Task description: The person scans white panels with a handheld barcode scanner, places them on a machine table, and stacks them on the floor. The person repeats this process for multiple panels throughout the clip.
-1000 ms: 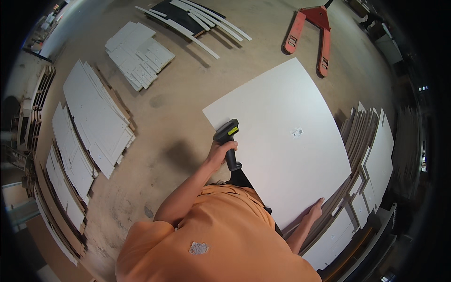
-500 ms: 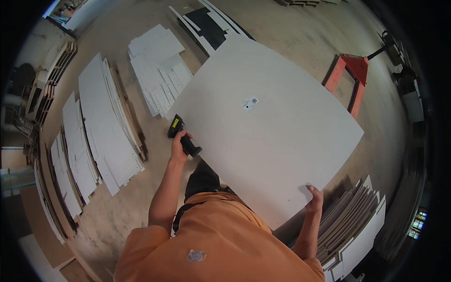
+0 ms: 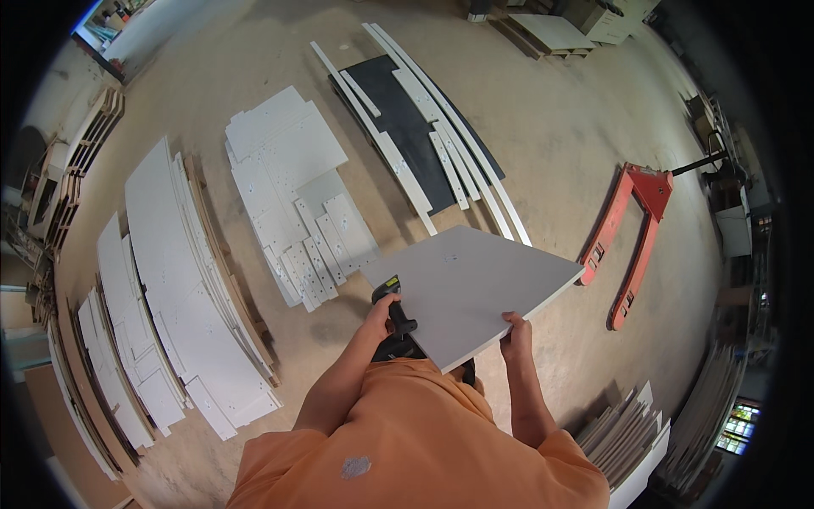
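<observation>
A large pale grey panel (image 3: 479,288) is held tilted in front of my body, with a small label (image 3: 452,257) near its far corner. My right hand (image 3: 516,334) grips its near right edge, thumb on top and fingers hidden underneath. At the panel's left edge, my left hand (image 3: 383,312) is closed round a black handheld barcode scanner (image 3: 398,316) with a yellow label on its head. The scanner rests against the panel. Whether my left fingers also support the panel from below cannot be seen.
White panels and strips (image 3: 288,178) lie stacked ahead to the left, beside a black board (image 3: 407,127) with white strips. More panel stacks (image 3: 186,280) line the left. A red pallet jack (image 3: 636,220) stands at right; panels stand upright (image 3: 619,433) at lower right.
The panel has tipped and moved lower, so it covers less of the view and uncovers the black board and pallet jack. Both hands have come closer together, still holding on.
</observation>
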The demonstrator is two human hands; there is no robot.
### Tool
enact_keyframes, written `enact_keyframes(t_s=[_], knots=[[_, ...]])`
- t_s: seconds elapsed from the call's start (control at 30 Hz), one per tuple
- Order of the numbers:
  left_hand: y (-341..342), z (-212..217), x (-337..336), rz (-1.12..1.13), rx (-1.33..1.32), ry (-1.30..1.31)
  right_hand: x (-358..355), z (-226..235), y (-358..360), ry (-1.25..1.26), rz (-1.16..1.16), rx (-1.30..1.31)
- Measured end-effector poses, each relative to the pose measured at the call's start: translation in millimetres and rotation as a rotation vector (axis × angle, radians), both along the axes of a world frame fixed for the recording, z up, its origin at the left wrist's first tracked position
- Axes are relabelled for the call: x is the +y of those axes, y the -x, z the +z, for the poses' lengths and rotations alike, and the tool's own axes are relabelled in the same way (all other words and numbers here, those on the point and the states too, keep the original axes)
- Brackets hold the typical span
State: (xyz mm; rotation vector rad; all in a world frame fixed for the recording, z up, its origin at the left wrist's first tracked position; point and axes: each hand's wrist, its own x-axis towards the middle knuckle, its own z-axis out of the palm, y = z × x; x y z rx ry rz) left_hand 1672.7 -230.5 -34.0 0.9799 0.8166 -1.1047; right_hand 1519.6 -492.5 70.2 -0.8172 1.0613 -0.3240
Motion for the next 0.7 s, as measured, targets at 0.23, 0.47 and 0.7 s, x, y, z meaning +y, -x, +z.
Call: enact_keyframes(t_s=[0.23,0.47,0.7], knots=[[-160.4,7.0,32.6,-0.195,-0.194,-0.089,-67.2,-69.1,-191.8,-0.008,0.002,0.075],[-278.6,-39.0,107.6,0.481,-0.105,-0.501,-145.3,-160.5,-457.3,-0.072,0.020,0.023],[-311.8,3.8,92.2,0.212,0.015,-0.650,-177.6,-266.1,-705.6,-0.119,0.007,-0.087]])
